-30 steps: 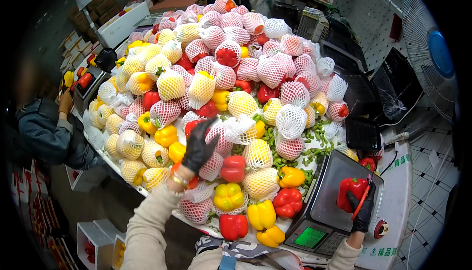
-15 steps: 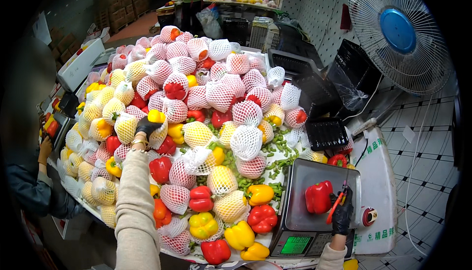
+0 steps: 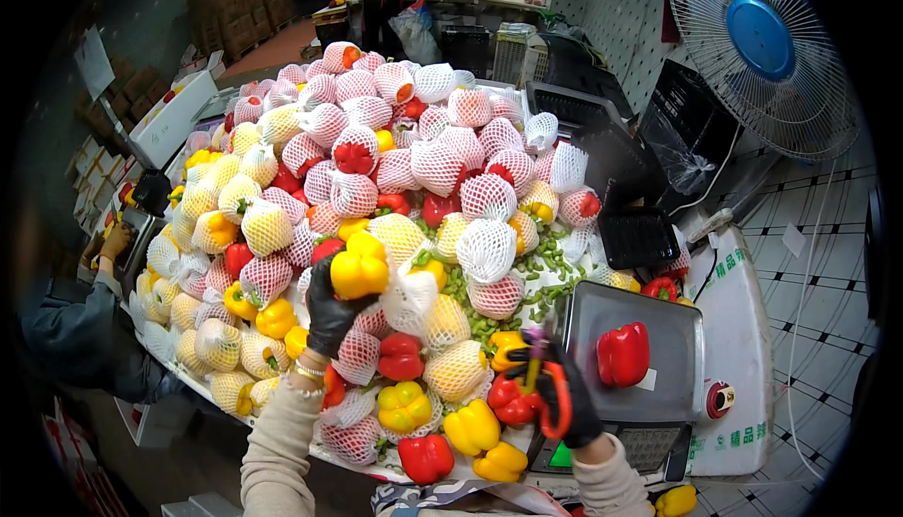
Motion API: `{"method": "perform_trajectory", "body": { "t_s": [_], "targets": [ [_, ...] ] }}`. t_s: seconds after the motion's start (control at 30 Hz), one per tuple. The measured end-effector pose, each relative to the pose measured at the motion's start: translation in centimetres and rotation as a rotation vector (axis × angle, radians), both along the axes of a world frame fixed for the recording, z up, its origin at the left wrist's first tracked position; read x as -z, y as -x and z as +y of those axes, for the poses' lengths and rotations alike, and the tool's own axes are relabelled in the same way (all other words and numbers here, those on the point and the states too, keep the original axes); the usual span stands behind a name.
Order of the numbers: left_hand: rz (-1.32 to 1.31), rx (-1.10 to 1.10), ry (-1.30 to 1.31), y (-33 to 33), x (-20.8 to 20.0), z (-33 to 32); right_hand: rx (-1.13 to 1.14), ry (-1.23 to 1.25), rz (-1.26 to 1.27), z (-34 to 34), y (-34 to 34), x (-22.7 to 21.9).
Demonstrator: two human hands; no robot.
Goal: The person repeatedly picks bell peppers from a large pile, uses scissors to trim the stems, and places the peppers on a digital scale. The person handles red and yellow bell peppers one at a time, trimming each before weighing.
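Observation:
In my left hand [image 3: 331, 318], gloved in black, is a yellow bell pepper [image 3: 359, 267], lifted above the near middle of the pile. My black-gloved right hand [image 3: 579, 406] is closed round orange-handled scissors [image 3: 561, 400]; their upper end is smeared by motion. That hand hovers between the loose peppers and the scale [image 3: 585, 319]. On the scale's grey pan lies a red bell pepper [image 3: 623, 354]. Nearest my hands, bare peppers sit at the table's front, among them a red pepper [image 3: 426, 459] and a yellow pepper [image 3: 471, 426].
Peppers in foam nets [image 3: 437, 167] are heaped across the table, with small green stem pieces [image 3: 546, 268] scattered right of them. Black crates [image 3: 602, 141] and a large fan [image 3: 762, 37] stand at right. Another person's hand [image 3: 116, 239] works at far left; more people are behind.
My left hand has come back toward me and right, bringing the yellow pepper out of the pile. My right hand has moved left off the scale with the scissors; the red pepper stays there.

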State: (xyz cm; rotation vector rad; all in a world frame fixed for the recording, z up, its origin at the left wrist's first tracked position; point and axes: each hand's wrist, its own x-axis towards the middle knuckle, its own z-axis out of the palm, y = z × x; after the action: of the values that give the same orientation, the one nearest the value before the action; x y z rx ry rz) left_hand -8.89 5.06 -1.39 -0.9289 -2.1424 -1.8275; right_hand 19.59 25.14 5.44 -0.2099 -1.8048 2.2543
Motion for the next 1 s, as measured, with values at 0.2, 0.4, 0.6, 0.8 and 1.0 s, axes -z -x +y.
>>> {"method": "perform_trajectory", "body": {
  "t_s": [0.2,0.4,0.6,0.8,1.0],
  "targets": [
    [-0.49,0.318,-0.288,-10.3,-4.4,2.5,-0.062,0.383,-0.096,-4.1,6.2,4.8],
    [-0.262,0.381,-0.111,-12.6,-6.1,0.7,0.099,0.339,0.083,-4.6,7.5,0.5],
    [0.041,0.241,0.12,-12.0,-6.5,-1.6,0.35,-0.352,0.038,-3.9,6.6,2.4],
    [-0.835,0.41,-0.558,-12.4,-5.5,-3.2,0.656,-0.592,0.125,-2.2,6.8,-0.5],
    [-1.151,0.511,-0.907,-13.4,-2.4,-4.6,0.643,-0.882,0.207,0.5,8.8,4.0]
  ]
}}
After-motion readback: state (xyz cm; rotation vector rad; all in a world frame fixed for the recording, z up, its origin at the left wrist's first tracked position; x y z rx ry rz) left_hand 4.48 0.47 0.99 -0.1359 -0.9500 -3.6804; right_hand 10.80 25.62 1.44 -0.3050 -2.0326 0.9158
